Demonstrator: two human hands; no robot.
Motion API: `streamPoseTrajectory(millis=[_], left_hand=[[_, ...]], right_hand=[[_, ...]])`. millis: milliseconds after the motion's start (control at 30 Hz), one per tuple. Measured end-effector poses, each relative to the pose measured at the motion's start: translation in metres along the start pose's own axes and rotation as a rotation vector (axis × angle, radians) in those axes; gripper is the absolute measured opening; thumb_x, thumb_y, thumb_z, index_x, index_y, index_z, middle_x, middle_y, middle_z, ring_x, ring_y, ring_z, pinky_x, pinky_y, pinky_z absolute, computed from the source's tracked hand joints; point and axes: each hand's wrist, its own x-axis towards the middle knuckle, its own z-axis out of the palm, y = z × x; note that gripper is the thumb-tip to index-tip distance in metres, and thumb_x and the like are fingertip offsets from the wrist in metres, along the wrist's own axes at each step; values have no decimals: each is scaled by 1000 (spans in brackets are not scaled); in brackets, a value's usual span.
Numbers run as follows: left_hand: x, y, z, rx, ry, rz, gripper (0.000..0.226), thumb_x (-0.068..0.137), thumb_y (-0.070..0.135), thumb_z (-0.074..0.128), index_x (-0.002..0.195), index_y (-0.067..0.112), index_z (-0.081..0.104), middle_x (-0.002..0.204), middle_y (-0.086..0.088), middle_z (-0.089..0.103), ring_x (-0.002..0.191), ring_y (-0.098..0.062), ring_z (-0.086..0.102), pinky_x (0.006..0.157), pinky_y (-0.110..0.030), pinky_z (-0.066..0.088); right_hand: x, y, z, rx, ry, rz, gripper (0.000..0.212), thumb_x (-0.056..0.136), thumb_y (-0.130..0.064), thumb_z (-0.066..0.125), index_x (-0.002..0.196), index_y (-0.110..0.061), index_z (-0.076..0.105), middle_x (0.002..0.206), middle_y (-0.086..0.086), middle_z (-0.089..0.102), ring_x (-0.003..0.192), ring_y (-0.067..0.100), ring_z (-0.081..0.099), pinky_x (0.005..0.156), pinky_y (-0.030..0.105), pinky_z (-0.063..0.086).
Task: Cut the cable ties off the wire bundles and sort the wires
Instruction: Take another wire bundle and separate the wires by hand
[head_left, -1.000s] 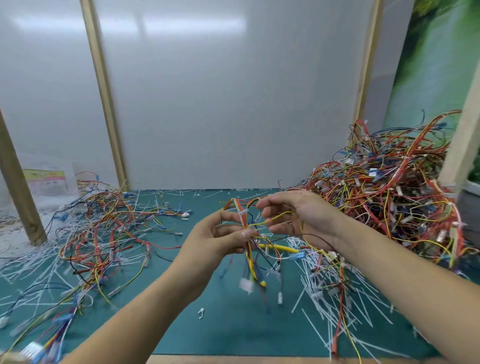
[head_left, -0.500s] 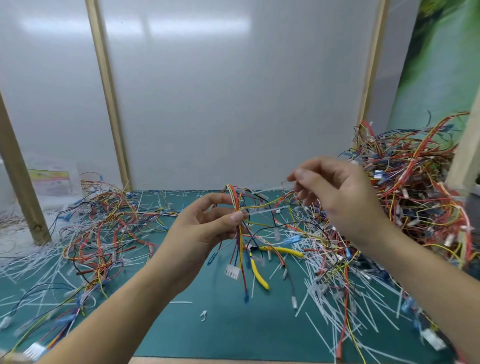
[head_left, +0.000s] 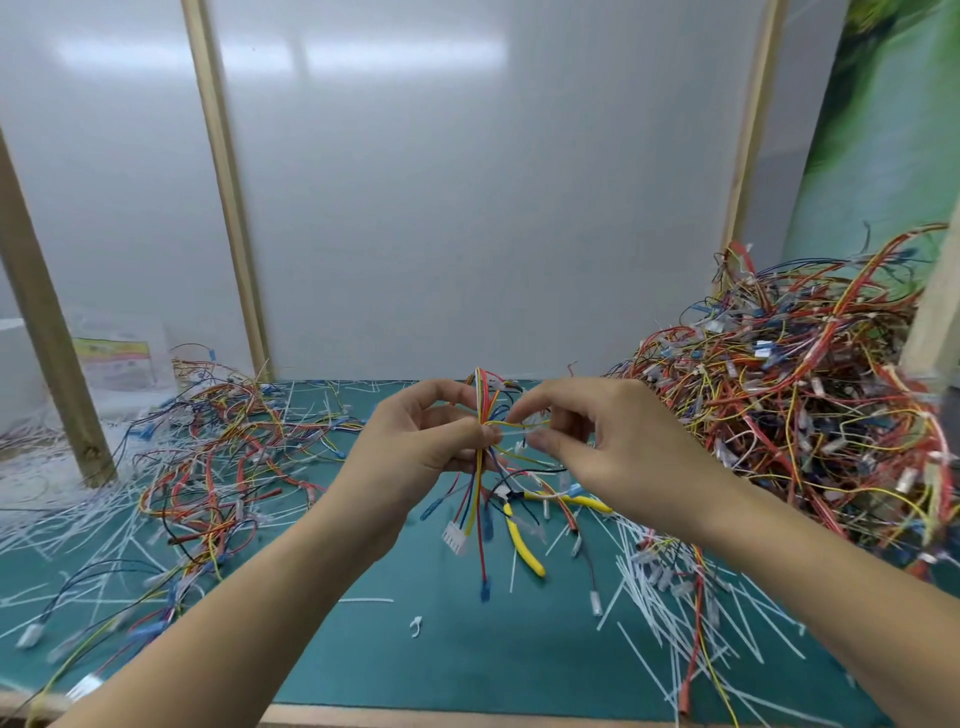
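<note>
A teal mat (head_left: 467, 670) lies before white panels (head_left: 467, 208) framed by wooden posts (head_left: 229, 197), a green banner (head_left: 893, 130) at right.

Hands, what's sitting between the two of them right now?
Head view: the wire bundle, gripped by the left hand, and a pale cable tie running to the right hand.

The right hand (head_left: 613, 452) covers part of the yellow cutters (head_left: 524, 545), and the wire heap (head_left: 805, 415) runs off the right edge.
</note>
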Motion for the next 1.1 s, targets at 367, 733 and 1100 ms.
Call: streamPoseTrajectory(millis=[367, 733, 1100], left_hand=[[33, -4, -14, -153, 20, -61, 14, 86, -4, 66, 95, 6, 62, 77, -9, 72, 68, -22, 74, 61, -22, 58], [81, -40, -23, -270, 12, -58, 20, 92, -2, 62, 111, 3, 60, 88, -10, 75, 75, -19, 74, 67, -22, 58], [88, -62, -40, -175, 57, -25, 23, 90, 6, 68, 111, 13, 63, 93, -13, 67, 75, -20, 67, 70, -22, 57]], right_hand=[[8, 15, 1, 60, 280, 53, 16, 91, -16, 70, 105, -22, 71, 93, -14, 61, 82, 8, 61, 74, 19, 50], [-45, 45, 88, -201, -258, 456, 33, 86, -61, 59, 96, -30, 61, 95, -13, 61, 88, 11, 59, 77, 31, 48], [-9, 60, 82, -321, -569, 621, 15, 82, -20, 57, 92, -14, 67, 87, 8, 67, 82, 28, 64, 67, 30, 49]])
